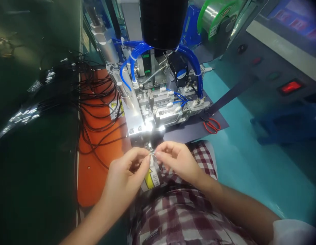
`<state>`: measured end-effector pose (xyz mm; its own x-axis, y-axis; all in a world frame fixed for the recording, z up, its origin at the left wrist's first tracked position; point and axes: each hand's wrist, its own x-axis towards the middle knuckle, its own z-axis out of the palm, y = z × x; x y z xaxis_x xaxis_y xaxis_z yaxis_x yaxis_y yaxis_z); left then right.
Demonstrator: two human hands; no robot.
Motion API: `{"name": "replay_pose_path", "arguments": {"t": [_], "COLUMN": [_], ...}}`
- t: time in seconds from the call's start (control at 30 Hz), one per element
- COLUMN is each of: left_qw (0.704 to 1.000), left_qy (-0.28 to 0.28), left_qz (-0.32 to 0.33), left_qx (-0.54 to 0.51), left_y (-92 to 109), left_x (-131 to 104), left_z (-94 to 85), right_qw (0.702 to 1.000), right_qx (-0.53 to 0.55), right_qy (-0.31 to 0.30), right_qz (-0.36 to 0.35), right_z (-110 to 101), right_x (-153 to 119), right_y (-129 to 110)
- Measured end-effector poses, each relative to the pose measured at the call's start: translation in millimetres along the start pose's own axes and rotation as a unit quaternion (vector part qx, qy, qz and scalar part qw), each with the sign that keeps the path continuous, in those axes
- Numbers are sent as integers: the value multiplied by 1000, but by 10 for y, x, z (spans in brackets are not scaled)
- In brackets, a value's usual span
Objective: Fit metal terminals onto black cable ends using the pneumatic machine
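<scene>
Both hands meet in front of the metal machine point(164, 105), just below its brightly lit front edge. My left hand point(129, 170) pinches one side of some thin, pale wire-like pieces point(152, 153) between thumb and fingers. On their other side, the fingertips of my right hand point(177, 158) are pinched too. The pieces are too small to make out in detail. A yellow and white label point(151, 178) shows beneath the hands.
Black cables point(93, 102) lie over the orange surface point(90, 183) at left. Red-handled pliers point(211, 126) rest right of the machine. A green solder spool point(211, 17) and blue tubes point(196, 64) are above. A control box with a lit red switch point(292, 87) stands at right.
</scene>
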<state>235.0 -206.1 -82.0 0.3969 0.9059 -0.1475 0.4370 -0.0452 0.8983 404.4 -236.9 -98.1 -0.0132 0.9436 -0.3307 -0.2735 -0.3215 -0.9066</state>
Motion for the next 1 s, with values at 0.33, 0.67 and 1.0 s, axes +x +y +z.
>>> {"name": "replay_pose_path", "arguments": {"t": [0.33,0.67,1.0], "left_qw": [960,930,930], "left_qy": [-84,-35,-38], "left_qz": [-151,-215,-212], "left_qx": [-223,-296,-297], "left_y": [-4,42,50], "left_x": [39,50,36], "left_z": [-46,-35,-50], "right_qw": [999,980,941], "right_qx": [32,-119,-223], "right_qy": [-10,50,88], "right_qz": [-31,-153,-240], "right_z": [58,101,104], "right_x": [32,1,10], "right_y": [133,159,197]}}
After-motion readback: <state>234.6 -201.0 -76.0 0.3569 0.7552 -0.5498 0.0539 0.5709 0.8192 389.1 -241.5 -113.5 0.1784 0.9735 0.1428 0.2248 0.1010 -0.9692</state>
